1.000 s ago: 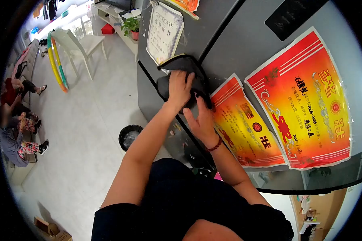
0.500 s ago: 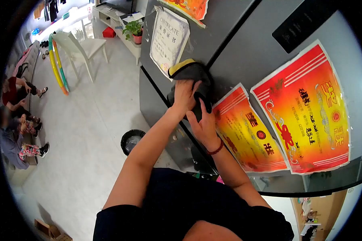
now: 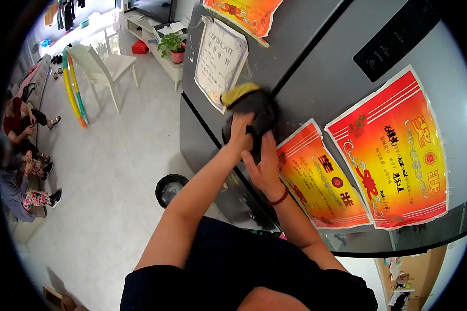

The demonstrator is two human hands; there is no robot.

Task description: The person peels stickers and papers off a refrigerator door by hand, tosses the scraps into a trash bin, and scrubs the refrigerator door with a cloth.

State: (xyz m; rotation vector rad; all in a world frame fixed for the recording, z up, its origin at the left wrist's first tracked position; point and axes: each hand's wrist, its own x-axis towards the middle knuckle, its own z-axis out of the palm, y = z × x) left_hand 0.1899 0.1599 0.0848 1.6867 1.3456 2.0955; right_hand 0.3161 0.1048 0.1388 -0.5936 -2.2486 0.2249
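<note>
My left hand [image 3: 241, 133] presses a dark grey cloth [image 3: 262, 111] with a yellow edge against the grey refrigerator door [image 3: 301, 93]. The cloth is blurred and bunched, and it hides part of my left fingers. Just below, my right hand [image 3: 265, 168], with a red bead bracelet on its wrist, lies with fingers stretched and thumb apart. Its fingertips are at the cloth's lower edge; whether they grip it I cannot see. A white certificate [image 3: 220, 62] is stuck up beside the cloth, and a red-and-yellow award sheet [image 3: 324, 179] is right of my right hand.
Another large award sheet [image 3: 394, 155] and a black control panel [image 3: 394, 41] are on the right door. On the floor stand a black bucket [image 3: 170, 189] and a white chair [image 3: 106, 67]. Seated people [image 3: 23, 176] are at the far left. A potted plant [image 3: 176, 51] tops the cabinet.
The cloth and my left hand have shifted slightly downward and to the right in view. My right fingers now look straighter beside the cloth. The camera view has tilted a little.
</note>
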